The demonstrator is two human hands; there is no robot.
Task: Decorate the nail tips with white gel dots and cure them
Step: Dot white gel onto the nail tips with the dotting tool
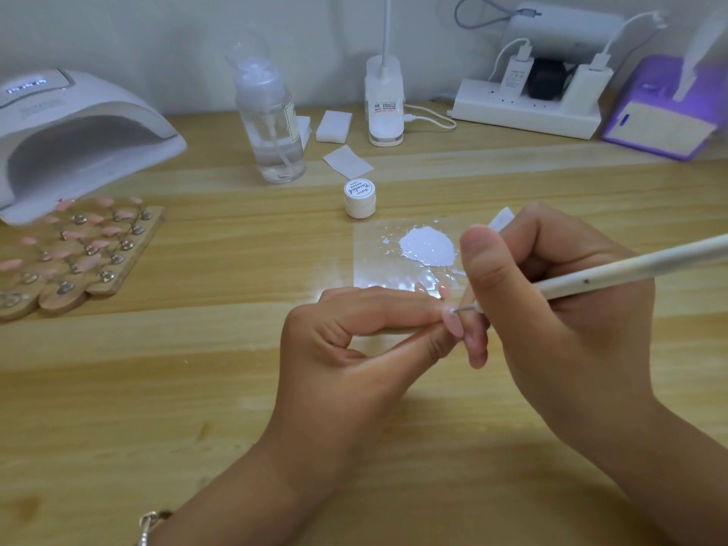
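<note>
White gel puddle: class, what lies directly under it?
The white gel puddle sits on a clear glossy sheet lying flat on the wooden table. The right hand covers the sheet's right edge.

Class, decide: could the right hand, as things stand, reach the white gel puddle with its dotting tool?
Probably yes: the gel puddle lies just beyond the right hand, with nothing standing between them.

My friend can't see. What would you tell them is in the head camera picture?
The right hand holds a white dotting tool with its metal point at a pink nail tip pinched in the left hand. Behind lie a puddle of white gel, a small white jar, a curing lamp and a rack of pink tips.
</note>
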